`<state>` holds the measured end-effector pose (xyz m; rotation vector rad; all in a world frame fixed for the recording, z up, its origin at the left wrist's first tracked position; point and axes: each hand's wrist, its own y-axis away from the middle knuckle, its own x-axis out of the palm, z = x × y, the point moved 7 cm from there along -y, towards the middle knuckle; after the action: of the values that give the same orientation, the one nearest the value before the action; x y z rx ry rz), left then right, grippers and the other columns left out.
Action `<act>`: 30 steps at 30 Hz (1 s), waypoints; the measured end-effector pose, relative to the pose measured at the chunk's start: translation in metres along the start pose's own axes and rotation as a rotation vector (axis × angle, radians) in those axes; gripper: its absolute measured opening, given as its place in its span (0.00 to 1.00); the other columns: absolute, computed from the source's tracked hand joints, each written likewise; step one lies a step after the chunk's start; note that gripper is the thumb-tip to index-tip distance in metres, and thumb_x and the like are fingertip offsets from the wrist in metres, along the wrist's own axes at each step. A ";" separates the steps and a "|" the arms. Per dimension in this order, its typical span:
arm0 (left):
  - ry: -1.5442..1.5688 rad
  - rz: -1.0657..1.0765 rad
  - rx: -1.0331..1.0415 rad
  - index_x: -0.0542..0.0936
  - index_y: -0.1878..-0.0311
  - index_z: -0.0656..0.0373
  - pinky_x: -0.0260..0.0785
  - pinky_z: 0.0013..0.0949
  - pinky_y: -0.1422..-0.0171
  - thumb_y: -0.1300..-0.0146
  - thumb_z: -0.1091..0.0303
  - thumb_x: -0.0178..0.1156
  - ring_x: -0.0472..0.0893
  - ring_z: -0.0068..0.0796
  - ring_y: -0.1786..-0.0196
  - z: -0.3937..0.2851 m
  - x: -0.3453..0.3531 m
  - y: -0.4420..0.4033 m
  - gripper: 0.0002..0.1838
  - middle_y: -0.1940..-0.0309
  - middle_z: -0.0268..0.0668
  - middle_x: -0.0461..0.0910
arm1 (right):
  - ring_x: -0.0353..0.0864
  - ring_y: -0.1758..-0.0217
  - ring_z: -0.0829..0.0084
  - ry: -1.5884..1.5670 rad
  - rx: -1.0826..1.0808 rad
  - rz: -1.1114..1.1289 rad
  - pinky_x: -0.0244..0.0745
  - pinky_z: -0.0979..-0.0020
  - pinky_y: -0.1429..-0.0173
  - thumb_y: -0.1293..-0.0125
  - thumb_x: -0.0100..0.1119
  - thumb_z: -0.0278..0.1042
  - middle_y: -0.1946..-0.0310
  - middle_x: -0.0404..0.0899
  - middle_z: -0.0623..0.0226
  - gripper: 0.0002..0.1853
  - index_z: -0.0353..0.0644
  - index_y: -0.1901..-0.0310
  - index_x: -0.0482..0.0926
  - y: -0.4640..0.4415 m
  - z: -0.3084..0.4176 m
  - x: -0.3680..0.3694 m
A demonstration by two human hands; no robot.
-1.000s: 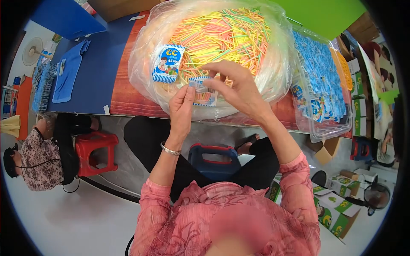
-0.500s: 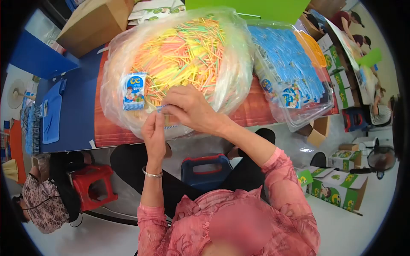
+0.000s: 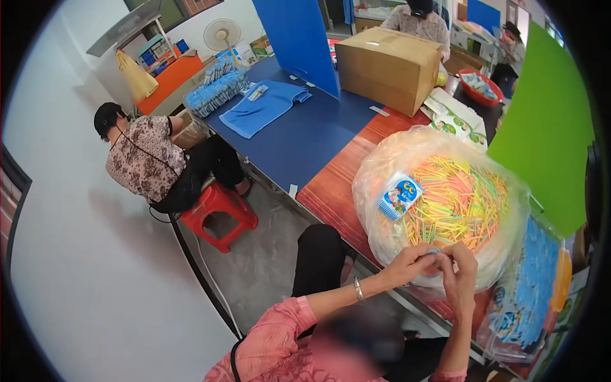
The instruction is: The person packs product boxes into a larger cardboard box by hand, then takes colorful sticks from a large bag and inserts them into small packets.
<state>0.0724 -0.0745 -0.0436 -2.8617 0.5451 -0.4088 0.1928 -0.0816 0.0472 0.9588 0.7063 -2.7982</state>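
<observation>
My left hand point(image 3: 407, 265) and my right hand point(image 3: 461, 264) meet over the near side of a big clear plastic bag point(image 3: 375, 169). Both pinch a small blue-and-white packet point(image 3: 434, 251); most of it is hidden by the fingers. Inside the bag lie many thin sticks point(image 3: 458, 200) in yellow, orange, pink and green. A printed blue-and-white packet point(image 3: 401, 196) rests on the bag's left part, beyond my left hand. Right of my right hand, a clear tray holds a heap of blue packets point(image 3: 531, 274).
A cardboard box point(image 3: 388, 67) stands at the back beside a blue divider point(image 3: 299, 48). At right rises a green panel point(image 3: 547, 134). A blue cloth point(image 3: 264, 108) lies on the table's left part. Another person point(image 3: 146, 156) sits at left on a red stool point(image 3: 219, 213).
My view has swung to the left, so the bag and hands now appear further right. Both hands stay together, still pinching the small packet.
</observation>
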 end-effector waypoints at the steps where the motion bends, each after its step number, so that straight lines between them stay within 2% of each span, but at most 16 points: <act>1: 0.005 0.004 -0.029 0.79 0.49 0.65 0.70 0.23 0.52 0.22 0.70 0.52 0.75 0.14 0.56 0.000 0.001 0.001 0.10 0.60 0.27 0.77 | 0.77 0.68 0.64 -0.149 0.109 0.050 0.70 0.66 0.62 0.43 0.66 0.19 0.73 0.77 0.61 0.05 0.35 0.66 0.79 0.002 -0.008 0.000; 7: 0.057 -0.038 -0.054 0.78 0.51 0.66 0.70 0.24 0.51 0.21 0.68 0.52 0.75 0.14 0.56 -0.003 0.004 0.006 0.10 0.62 0.30 0.76 | 0.77 0.69 0.65 0.031 -0.084 -0.064 0.71 0.67 0.62 0.45 0.67 0.18 0.71 0.78 0.61 0.07 0.34 0.64 0.79 0.011 0.018 -0.003; 10: -0.349 0.057 0.076 0.77 0.49 0.67 0.71 0.28 0.51 0.23 0.68 0.53 0.77 0.19 0.56 -0.022 0.010 0.009 0.10 0.61 0.34 0.78 | 0.75 0.69 0.67 -0.046 -0.040 -0.079 0.70 0.69 0.61 0.45 0.66 0.16 0.72 0.77 0.60 0.08 0.34 0.65 0.78 0.020 0.025 -0.017; 13: -0.378 -0.022 0.322 0.77 0.49 0.67 0.72 0.32 0.50 0.26 0.71 0.56 0.79 0.27 0.55 -0.054 0.014 0.014 0.10 0.59 0.39 0.80 | 0.72 0.70 0.71 -0.020 0.078 -0.125 0.68 0.70 0.61 0.44 0.64 0.16 0.73 0.73 0.62 0.07 0.33 0.66 0.75 0.036 0.031 -0.050; 15: -0.413 -0.036 0.308 0.78 0.49 0.67 0.72 0.33 0.49 0.28 0.73 0.58 0.81 0.32 0.54 -0.060 0.001 0.019 0.09 0.58 0.41 0.81 | 0.70 0.70 0.74 0.043 0.183 -0.243 0.67 0.71 0.62 0.41 0.60 0.16 0.74 0.70 0.64 0.05 0.31 0.67 0.73 0.057 0.027 -0.084; 17: -0.489 -0.088 0.353 0.80 0.52 0.66 0.73 0.35 0.50 0.32 0.76 0.62 0.83 0.39 0.55 -0.067 -0.019 0.029 0.08 0.58 0.44 0.82 | 0.69 0.69 0.74 0.194 0.179 -0.271 0.67 0.70 0.62 0.37 0.56 0.17 0.73 0.70 0.65 0.02 0.32 0.64 0.73 0.084 0.008 -0.120; 20: -0.680 -0.170 0.366 0.82 0.54 0.64 0.75 0.36 0.55 0.34 0.76 0.63 0.84 0.40 0.59 -0.081 -0.061 0.048 0.07 0.60 0.43 0.83 | 0.75 0.69 0.66 0.382 0.330 -0.316 0.69 0.66 0.62 0.34 0.56 0.21 0.72 0.74 0.58 0.04 0.32 0.59 0.74 0.126 -0.029 -0.163; 24: -0.925 -0.384 0.388 0.83 0.56 0.64 0.76 0.34 0.61 0.36 0.77 0.64 0.84 0.38 0.62 -0.104 -0.129 0.071 0.06 0.62 0.42 0.83 | 0.77 0.65 0.50 0.664 0.323 -0.334 0.70 0.57 0.58 0.33 0.54 0.19 0.68 0.76 0.50 0.05 0.35 0.56 0.72 0.162 -0.093 -0.156; 27: -1.070 -0.512 0.423 0.82 0.54 0.63 0.77 0.35 0.57 0.37 0.77 0.65 0.84 0.40 0.60 -0.118 -0.164 0.093 0.08 0.61 0.42 0.82 | 0.79 0.58 0.42 0.772 0.320 -0.264 0.70 0.51 0.57 0.33 0.56 0.21 0.62 0.79 0.47 0.08 0.36 0.54 0.74 0.167 -0.126 -0.138; 30: -1.201 -0.569 0.463 0.82 0.52 0.61 0.76 0.38 0.52 0.39 0.78 0.66 0.82 0.43 0.56 -0.110 -0.170 0.110 0.12 0.58 0.41 0.81 | 0.79 0.57 0.42 0.789 0.288 -0.272 0.70 0.50 0.56 0.32 0.55 0.23 0.58 0.79 0.48 0.10 0.37 0.51 0.74 0.156 -0.122 -0.127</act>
<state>-0.1494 -0.1250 -0.0065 -2.1823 -0.5110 0.9427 0.3990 -0.1708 -0.0223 2.2277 0.5187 -2.7287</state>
